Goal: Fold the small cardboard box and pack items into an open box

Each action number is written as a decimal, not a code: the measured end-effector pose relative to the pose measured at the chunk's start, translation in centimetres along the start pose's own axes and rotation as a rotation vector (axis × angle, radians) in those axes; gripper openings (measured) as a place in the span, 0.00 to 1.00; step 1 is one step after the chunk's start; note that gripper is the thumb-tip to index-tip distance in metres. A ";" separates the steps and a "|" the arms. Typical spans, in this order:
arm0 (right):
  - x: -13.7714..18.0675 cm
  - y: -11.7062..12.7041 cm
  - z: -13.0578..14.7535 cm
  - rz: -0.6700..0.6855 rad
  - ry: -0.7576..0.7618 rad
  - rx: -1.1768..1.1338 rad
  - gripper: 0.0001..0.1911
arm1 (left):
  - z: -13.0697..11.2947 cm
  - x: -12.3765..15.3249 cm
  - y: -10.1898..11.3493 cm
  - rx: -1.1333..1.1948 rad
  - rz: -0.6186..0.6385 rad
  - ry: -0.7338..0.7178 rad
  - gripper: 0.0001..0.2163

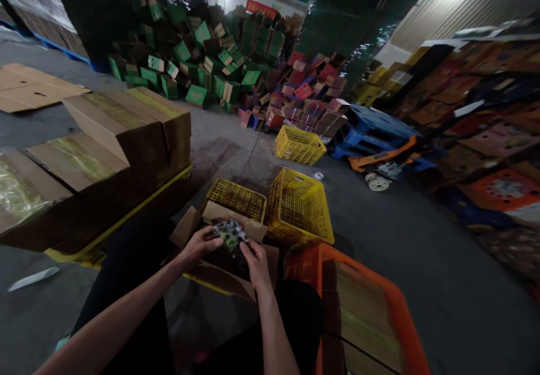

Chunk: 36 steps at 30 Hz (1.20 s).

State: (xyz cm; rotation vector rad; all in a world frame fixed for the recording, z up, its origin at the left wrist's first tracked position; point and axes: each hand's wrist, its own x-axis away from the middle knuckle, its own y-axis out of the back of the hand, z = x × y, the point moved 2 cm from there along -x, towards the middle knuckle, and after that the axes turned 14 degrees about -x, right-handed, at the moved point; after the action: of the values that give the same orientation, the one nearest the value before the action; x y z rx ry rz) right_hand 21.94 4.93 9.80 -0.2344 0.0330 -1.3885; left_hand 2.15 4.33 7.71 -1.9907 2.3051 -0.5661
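Both my hands meet over an open cardboard box [219, 213] between my knees. My left hand [201, 242] and my right hand [254, 258] are closed on a small crinkly packet [230, 233] with green and dark print, held just above the box. What the packet holds is too dim to make out.
An orange crate [392, 302] stands at my right knee. Yellow crates [300, 206] [237, 196] [298, 144] sit beyond the box. Large cardboard cartons [126, 127] on a yellow pallet are at left. Heaps of green boxes [198, 54] and red boxes [304, 99] lie at the back, a blue pallet [375, 127] at right.
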 end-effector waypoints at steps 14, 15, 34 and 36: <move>-0.4 0.1 -1.1 -0.026 0.002 0.038 0.18 | 0.1 0.1 -0.1 -0.065 0.028 -0.017 0.22; -0.5 0.2 -1.2 -0.032 0.008 0.044 0.18 | 0.0 0.1 -0.2 -0.079 0.034 -0.009 0.23; -0.3 -0.3 -0.2 -0.012 0.053 -0.025 0.24 | 0.2 0.4 -0.4 -0.122 0.145 0.059 0.23; -0.3 -0.2 0.1 0.002 0.071 -0.046 0.24 | 0.5 0.4 -0.4 -0.128 0.160 0.112 0.22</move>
State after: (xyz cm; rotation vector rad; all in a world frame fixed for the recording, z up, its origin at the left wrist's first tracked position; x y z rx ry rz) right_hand 21.67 5.22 9.93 -0.2238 0.1240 -1.3950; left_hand 2.61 3.74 7.44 -1.8446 2.6001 -0.5449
